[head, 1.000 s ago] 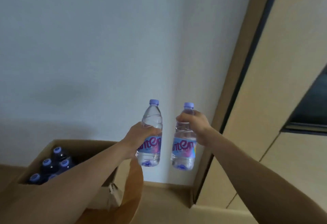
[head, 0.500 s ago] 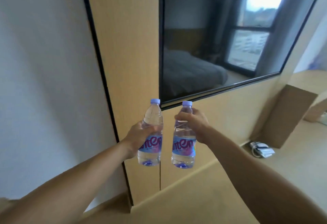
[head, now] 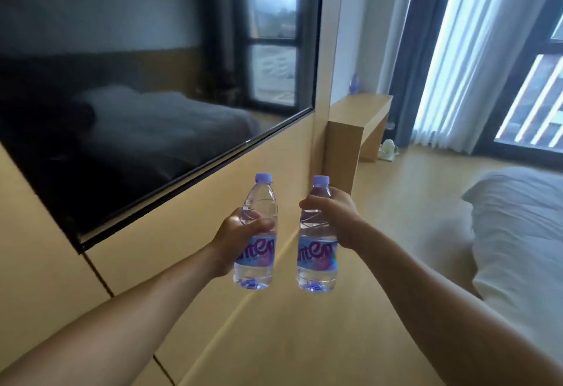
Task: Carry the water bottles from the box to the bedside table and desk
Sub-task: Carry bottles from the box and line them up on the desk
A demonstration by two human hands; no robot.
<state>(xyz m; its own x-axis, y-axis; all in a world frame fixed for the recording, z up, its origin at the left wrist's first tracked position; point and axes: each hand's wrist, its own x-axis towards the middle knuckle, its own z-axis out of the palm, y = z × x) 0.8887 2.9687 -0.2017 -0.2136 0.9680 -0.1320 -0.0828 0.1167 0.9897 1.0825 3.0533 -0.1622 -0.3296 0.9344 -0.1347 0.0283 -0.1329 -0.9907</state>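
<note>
Pale-wood hotel bedroom: large dark glossy wall screen (head: 137,96) on the left, white bed with rumpled duvet (head: 518,233) on the right, sheer white curtains (head: 457,50) at a bright window beyond. At the far end of the panelled wall, a light wooden counter (head: 362,108), apparently with a small purple-tinted bottle (head: 354,83) standing on it, too blurred to be sure.

Held out in mid-air in front, well short of that counter, two bottles. In the left hand (head: 240,238), a clear plastic water bottle with lilac cap and blue-pink label (head: 257,251), upright, fingers (head: 259,223) wrapped round the shoulder just above the label. In the right hand (head: 335,218), a second matching bottle (head: 316,254), also upright, gripped high round the neck and shoulder, body hanging below. Just beside each other, not touching.

Apparently full, so probably fairly weighty for the size and apt to swing from the high right-hand hold. Thin ribbed walls, likely to give under a hard squeeze. Smooth label film, possibly slick. Best taken round the stiffer shoulder or the label band at mid-body, firmly but without crushing. Caps on, so little risk of a spill. More likely to dent than break if dropped.
</note>
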